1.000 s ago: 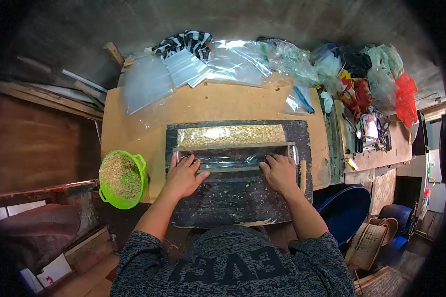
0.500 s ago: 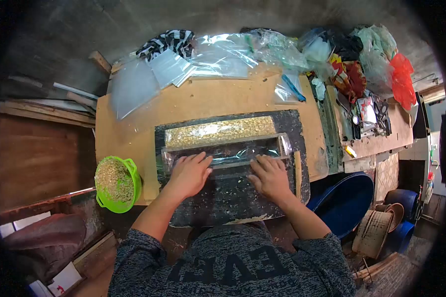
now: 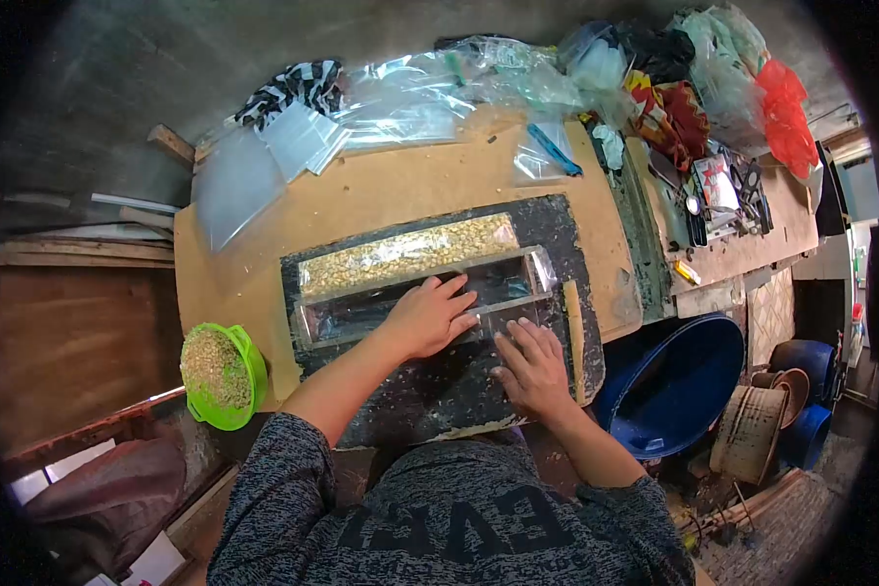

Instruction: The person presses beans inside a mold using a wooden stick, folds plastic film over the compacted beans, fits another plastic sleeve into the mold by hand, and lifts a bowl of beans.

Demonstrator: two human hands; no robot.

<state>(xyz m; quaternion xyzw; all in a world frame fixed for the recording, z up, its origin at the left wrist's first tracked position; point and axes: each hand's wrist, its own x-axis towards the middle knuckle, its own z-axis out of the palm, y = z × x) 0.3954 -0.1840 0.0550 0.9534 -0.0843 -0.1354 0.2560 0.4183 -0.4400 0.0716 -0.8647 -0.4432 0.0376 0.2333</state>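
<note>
A rectangular frame (image 3: 503, 307) with clear plastic film across it lies on a black board (image 3: 439, 391). Behind the frame is a long pack of pale grains (image 3: 410, 254) under clear plastic. My left hand (image 3: 428, 317) rests over the frame's middle, fingers spread on the film and near edge. My right hand (image 3: 534, 369) is just in front of the frame's right part, fingers apart over the black board and holding nothing. A wooden strip (image 3: 574, 337) lies on the board's right side.
A green basket (image 3: 254, 369) of grains stands at the left. Plastic sheets (image 3: 234, 186), clear bags and a blue tool (image 3: 555, 149) lie along the back. Tools sit on the right-hand table (image 3: 772, 239); a blue tub (image 3: 669, 391) stands below it.
My left hand has slid right along the frame to its middle. My right hand has drawn back off the frame's near edge. The view has shifted and tilted.
</note>
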